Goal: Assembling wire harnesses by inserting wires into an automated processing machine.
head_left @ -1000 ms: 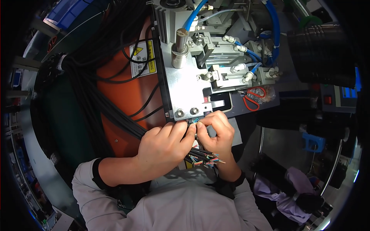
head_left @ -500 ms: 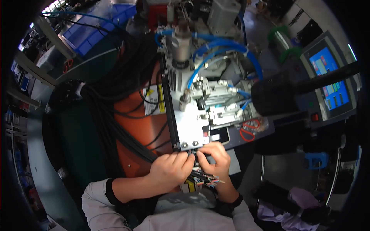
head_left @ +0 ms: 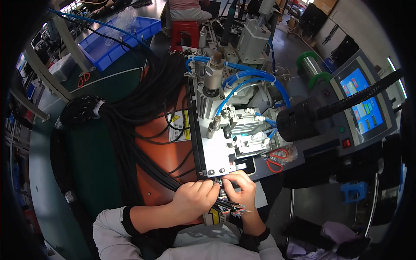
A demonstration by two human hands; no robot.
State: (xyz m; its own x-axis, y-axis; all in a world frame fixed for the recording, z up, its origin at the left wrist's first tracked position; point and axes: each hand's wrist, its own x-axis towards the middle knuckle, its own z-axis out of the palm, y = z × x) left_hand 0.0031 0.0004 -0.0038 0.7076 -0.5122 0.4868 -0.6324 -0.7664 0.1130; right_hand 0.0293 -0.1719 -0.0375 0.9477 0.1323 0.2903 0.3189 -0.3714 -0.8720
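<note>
At the front edge of the machine's bright metal plate, both my hands work close together. My left hand is closed, its thumb and fingers pinched on a small piece largely hidden by the fingertips. Just beside it, my right hand is closed in a pinch at the same spot, and what it grips is covered. Several black cables come from the left and pass beneath my left hand. Their stripped ends, with thin coloured wires, fan out below my right hand.
Pneumatic clamps with blue hoses stand behind the plate. Right of them are a black lamp head, red-handled scissors and a touch screen. An orange panel lies left, a blue bin far left. A person sits on a red stool.
The whole view has shifted, so the machine and hands sit lower in the picture, and the seated person now shows. Both hands stay pinched at the plate's front edge.
</note>
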